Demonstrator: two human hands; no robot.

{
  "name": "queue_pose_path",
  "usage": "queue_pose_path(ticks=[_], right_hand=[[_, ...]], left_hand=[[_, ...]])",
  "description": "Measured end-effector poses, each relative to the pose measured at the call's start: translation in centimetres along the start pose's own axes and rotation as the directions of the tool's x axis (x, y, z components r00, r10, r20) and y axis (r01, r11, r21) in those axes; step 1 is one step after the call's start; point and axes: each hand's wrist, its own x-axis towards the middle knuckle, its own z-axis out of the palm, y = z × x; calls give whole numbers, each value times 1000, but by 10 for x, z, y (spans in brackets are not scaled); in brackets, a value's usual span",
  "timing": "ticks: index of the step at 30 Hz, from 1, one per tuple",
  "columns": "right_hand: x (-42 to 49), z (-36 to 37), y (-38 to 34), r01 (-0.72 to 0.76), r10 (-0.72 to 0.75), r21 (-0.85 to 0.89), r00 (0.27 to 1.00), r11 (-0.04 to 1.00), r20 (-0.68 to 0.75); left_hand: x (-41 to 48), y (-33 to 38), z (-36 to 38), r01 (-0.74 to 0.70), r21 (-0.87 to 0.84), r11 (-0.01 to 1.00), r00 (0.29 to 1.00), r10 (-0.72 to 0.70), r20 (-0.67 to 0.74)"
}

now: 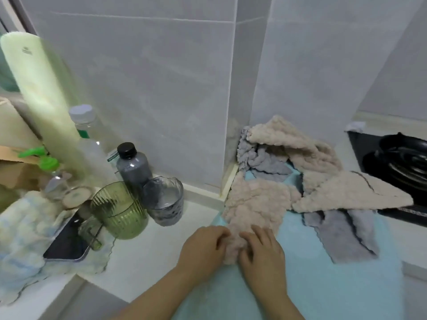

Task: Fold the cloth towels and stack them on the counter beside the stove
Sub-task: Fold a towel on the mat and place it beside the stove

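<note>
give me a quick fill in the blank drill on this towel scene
1. The left hand and right hand both grip the beige towel, which lies on a bigger towel coloured ___.
2. The stove is to the ___ of the towel pile.
3. The grey bottle has a ___ cap.
Missing: blue; right; black

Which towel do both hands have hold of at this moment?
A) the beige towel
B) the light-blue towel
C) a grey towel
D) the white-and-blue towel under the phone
A: the left hand and the right hand pinch the bunched near end of the beige towel, which lies on the light-blue towel. The grey towel lies untouched to the right.
</note>
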Motion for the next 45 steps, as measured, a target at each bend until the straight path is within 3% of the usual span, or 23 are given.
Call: queue_pose_path(ticks=[7,9,11,14,18,23,29,31,35,38,40,43,45], right_hand=[[-3,11,2,15,-14,4,979,1000,-204],[-4,12,2,39,-36,11,971,999,-238],[-8,15,3,67,-63,2,955,998,-289],[-10,18,6,101,-98,-7,950,995,-295],[-18,21,5,53,-39,44,963,998,-265],[-31,18,-3,17,-6,37,962,999,-274],[-41,13,-6,14,127,390,935,921,-331],[-39,12,-4,11,150,428,928,904,-340],[-30,17,-3,-29,144,285,908,958,-392],[-11,9,-5,-149,182,119,919,982,-351],[3,2,-3,-199,222,102,920,975,-323],[15,6,11,-214,223,69,883,974,-413],[19,9,20,-177,224,143,857,974,-464]], left_hand=[[11,-17,9,-218,14,976,967,218,-135],[13,-21,14,-213,63,975,960,221,-171],[8,-23,19,-294,159,942,924,323,-204],[8,-26,21,-335,169,927,910,364,-197],[2,-26,20,-376,130,917,906,393,-154],[-4,-28,16,-312,-27,950,935,302,-185],[-11,-32,16,-316,-71,946,938,301,-172],[-6,-32,16,-291,-72,954,945,275,-177],[9,-19,11,-141,20,990,970,142,-197],[32,-2,8,-104,-15,994,981,100,-168],[41,6,15,-201,-132,971,961,170,-216],[49,7,26,-407,-243,881,880,306,-364],[58,4,28,-452,-327,830,862,312,-399]])
